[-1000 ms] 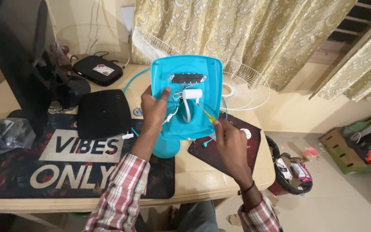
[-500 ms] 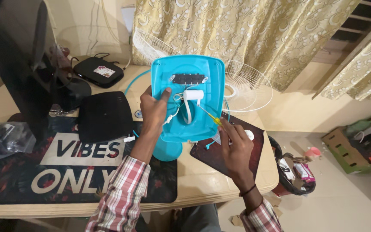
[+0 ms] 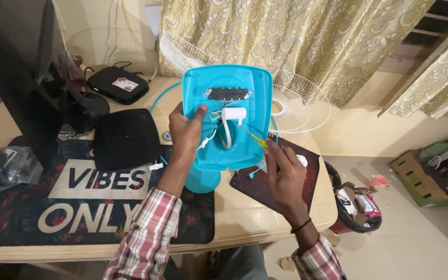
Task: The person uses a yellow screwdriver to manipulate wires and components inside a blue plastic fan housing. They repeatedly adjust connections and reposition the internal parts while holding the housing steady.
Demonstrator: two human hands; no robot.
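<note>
Turquoise fan base (image 3: 245, 98) is standing tilted above mid-desk; my left hand (image 3: 185, 132) is gripping its left edge. My right hand (image 3: 283, 173), pinching a yellow-handled screwdriver (image 3: 252, 137), is now edging nearer, tip touching the white capacitor (image 3: 233, 113). White fan grille (image 3: 299, 103) is lying beyond.

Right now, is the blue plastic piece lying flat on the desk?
No, the left hand holds the blue plastic base tilted up off the desk, its wired underside facing the camera.
</note>
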